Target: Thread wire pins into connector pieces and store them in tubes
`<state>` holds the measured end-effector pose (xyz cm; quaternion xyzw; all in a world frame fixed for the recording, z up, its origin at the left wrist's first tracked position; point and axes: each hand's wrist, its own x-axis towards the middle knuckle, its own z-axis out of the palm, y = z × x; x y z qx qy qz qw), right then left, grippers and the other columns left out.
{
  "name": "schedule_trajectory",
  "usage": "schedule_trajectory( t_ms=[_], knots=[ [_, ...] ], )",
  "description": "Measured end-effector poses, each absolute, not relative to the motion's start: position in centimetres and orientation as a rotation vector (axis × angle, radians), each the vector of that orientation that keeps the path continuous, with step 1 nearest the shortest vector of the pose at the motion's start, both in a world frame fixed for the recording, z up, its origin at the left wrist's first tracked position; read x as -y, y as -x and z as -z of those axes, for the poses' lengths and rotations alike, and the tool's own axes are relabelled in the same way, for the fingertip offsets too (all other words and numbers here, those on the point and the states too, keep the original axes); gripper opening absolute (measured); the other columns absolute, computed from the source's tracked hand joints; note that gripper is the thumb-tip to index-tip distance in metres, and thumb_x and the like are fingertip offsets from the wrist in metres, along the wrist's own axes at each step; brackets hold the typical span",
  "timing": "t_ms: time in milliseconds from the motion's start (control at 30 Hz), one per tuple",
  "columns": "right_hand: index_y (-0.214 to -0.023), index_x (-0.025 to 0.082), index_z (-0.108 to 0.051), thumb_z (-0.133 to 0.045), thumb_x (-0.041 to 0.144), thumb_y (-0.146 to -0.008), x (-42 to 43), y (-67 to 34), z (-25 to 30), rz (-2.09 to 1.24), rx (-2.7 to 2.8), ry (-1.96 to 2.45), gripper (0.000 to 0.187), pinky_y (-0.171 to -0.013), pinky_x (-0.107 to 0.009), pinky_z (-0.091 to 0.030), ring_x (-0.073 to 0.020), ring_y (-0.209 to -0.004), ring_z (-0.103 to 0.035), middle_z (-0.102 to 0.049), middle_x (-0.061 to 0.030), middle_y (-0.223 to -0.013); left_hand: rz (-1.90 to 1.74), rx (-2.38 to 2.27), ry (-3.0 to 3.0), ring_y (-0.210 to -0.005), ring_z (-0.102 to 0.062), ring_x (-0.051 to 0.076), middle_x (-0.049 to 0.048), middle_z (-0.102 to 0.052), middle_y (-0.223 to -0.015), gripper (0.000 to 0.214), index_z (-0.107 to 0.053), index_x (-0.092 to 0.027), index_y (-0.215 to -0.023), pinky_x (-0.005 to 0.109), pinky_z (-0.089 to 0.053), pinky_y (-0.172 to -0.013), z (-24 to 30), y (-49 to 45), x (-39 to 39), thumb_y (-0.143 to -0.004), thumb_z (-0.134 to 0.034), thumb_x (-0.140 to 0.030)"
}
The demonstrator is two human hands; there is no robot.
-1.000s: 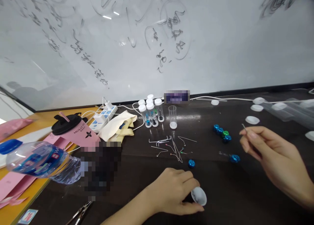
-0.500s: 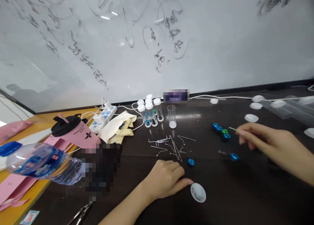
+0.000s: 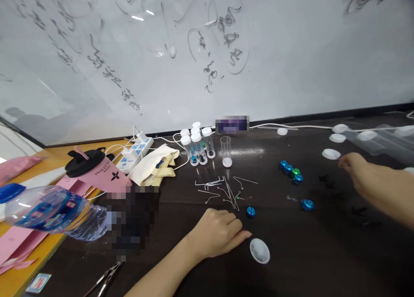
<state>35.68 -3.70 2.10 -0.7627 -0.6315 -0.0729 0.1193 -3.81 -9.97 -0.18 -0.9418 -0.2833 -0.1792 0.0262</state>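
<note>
Dark surface (image 3: 300, 262): wires (image 3: 230, 194) spread, maybe for picking.
Your left fingers (image 3: 237, 225) curl left of the white cup (image 3: 259, 251), right fingers (image 3: 345, 159) beyond it; can't tell if either grips.

A white cap (image 3: 331, 153) and round whitish dish (image 3: 259, 251) lie apart.

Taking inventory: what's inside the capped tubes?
Inside the capped tubes: blue bits at front left, dark bits low in the right one, green among them. Pieces too small to identify. Front tubes cover most of the rear ones.
</note>
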Motion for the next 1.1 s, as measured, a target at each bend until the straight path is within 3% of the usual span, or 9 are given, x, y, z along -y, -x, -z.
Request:
schedule_trajectory(
  t_ms=[167,300,400,600,733,867,967,1033,1100],
  knots=[
    [-0.092,0.021,-0.051,-0.05,0.039,-0.092,3.9,-35.0,-2.6,0.268,2.044,2.385,0.019,-0.054,-0.034,-0.022,-0.0239,-0.052,-0.061,-0.072,-0.0158,-0.077,0.571,0.881,2.893,-0.052,-0.056,0.013,-0.0005,-0.058,-0.057,0.04,-0.055,-0.017,-0.065,0.026,-0.032,-0.047,0.2,3.9,10.0,-0.098,-0.041,-0.035],
    [-0.077,0.023,-0.053,-0.057,0.059,-0.084,3.6,-35.0,-2.5,0.234,2.0,2.403,0.037,-0.052,-0.033,-0.027,-0.0255,-0.055,-0.062,-0.072,-0.0105,-0.076,0.575,0.899,2.885,-0.053,-0.056,0.013,-0.0005,-0.059,-0.058,0.038,-0.055,-0.017,-0.066,0.026,-0.032,-0.047,0.3,4.0,10.0,-0.097,-0.043,-0.035],
    [-0.071,0.023,-0.056,-0.062,0.055,-0.082,3.5,-35.0,-2.3,0.191,2.055,2.48,0.035,-0.053,-0.034,-0.03,-0.0285,-0.061,-0.066,-0.072,-0.0097,-0.076,0.576,0.913,2.881,-0.054,-0.056,0.013,-0.0004,-0.06,-0.059,0.037,-0.055,-0.017,-0.066,0.026,-0.032,-0.047,0.4,4.1,10.0,-0.097,-0.044,-0.035],
    [-0.08,0.022,-0.063,-0.046,0.044,-0.093,3.7,-34.5,-2.6,0.164,2.16,2.51,0.03,-0.056,-0.036,-0.036,-0.0367,-0.075,-0.069,-0.073,-0.0127,-0.083,0.601,0.906,2.857,-0.053,-0.056,0.013,-0.0012,-0.06,-0.059,0.037,-0.055,-0.017,-0.066,0.027,-0.032,-0.047,0.6,4.0,9.9,-0.096,-0.045,-0.035],
    [-0.079,0.021,-0.063,-0.05,0.043,-0.092,3.8,-35.1,-2.2,0.203,2.198,2.472,0.029,-0.053,-0.034,-0.034,-0.0338,-0.069,-0.07,-0.073,-0.0133,-0.08,0.612,0.935,2.8,-0.053,-0.055,0.014,-0.0008,-0.06,-0.059,0.035,-0.054,-0.017,-0.066,0.027,-0.031,-0.047,0.5,4.3,9.6,-0.096,-0.046,-0.034],
    [-0.085,0.018,-0.063,-0.043,0.043,-0.096,4.1,-35.7,-2.0,0.589,2.188,2.243,0.033,-0.048,-0.033,-0.027,-0.0266,-0.056,-0.067,-0.073,-0.0136,-0.074,0.632,0.957,2.709,-0.052,-0.053,0.013,-0.0002,-0.059,-0.059,0.035,-0.054,-0.017,-0.066,0.027,-0.031,-0.047,-0.3,5.8,8.6,-0.096,-0.045,-0.03],
    [-0.089,0.019,-0.063,-0.031,0.057,-0.096,4.9,-33.7,-2.6,0.776,2.156,1.933,0.05,-0.045,-0.031,-0.027,-0.0236,-0.055,-0.067,-0.074,-0.011,-0.075,0.65,1.08,2.658,-0.056,-0.054,0.014,0.0006,-0.06,-0.063,0.031,-0.057,-0.016,-0.07,0.026,-0.036,-0.05,-0.9,7.3,7.6,-0.097,-0.045,-0.027],
    [-0.095,0.017,-0.064,-0.023,0.058,-0.097,5.8,-31.1,-2.9,0.661,2.176,1.659,0.058,-0.049,-0.031,-0.039,-0.0228,-0.065,-0.071,-0.076,-0.0127,-0.088,0.682,1.188,2.665,-0.065,-0.057,0.015,0.0021,-0.064,-0.071,0.025,-0.06,-0.016,-0.079,0.026,-0.041,-0.056,-1.2,7.9,7.2,-0.097,-0.046,-0.025],
    [-0.097,0.016,-0.064,-0.028,0.045,-0.102,6.9,-28.3,-2.8,0.439,2.262,1.414,0.046,-0.062,-0.031,-0.051,-0.0213,-0.072,-0.073,-0.076,-0.0118,-0.091,0.737,1.239,2.723,-0.073,-0.059,0.016,0.0032,-0.066,-0.079,0.02,-0.062,-0.016,-0.088,0.026,-0.045,-0.063,-1.2,8.0,7.2,-0.097,-0.046,-0.025]
  ],
)
